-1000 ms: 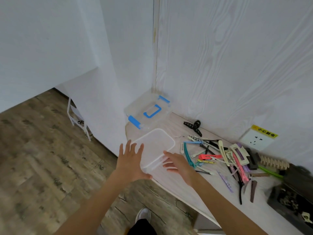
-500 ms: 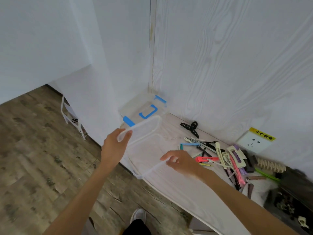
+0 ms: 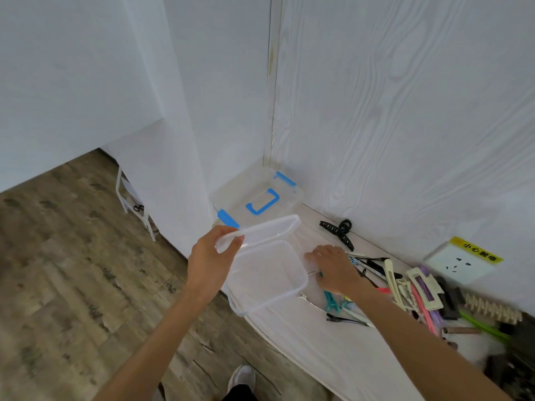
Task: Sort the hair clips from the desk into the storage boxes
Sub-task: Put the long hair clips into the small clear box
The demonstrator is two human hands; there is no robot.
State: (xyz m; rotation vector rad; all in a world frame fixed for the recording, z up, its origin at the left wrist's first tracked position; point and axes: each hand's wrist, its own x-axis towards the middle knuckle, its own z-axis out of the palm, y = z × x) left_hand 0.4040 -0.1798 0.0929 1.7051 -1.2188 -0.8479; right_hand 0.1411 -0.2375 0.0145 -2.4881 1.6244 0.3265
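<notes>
Left hand (image 3: 212,257) pinching lid (image 3: 260,231); right hand (image 3: 333,267) flat, holding nothing. Best set lid aside, keeping box (image 3: 267,277) steady before gathering clips (image 3: 405,285).

open box (image 3: 267,274) at desk (image 3: 312,340) edge; lidded box (image 3: 257,195) behind; clips (image 3: 405,285) right

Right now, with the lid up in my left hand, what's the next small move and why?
Probably set the lid down out of the way, perhaps by the blue-latched box. Your left hand holds it tilted over the open box, partly covering the opening, while your right hand is at the clips. Clearing the opening lets clips drop in.
</notes>
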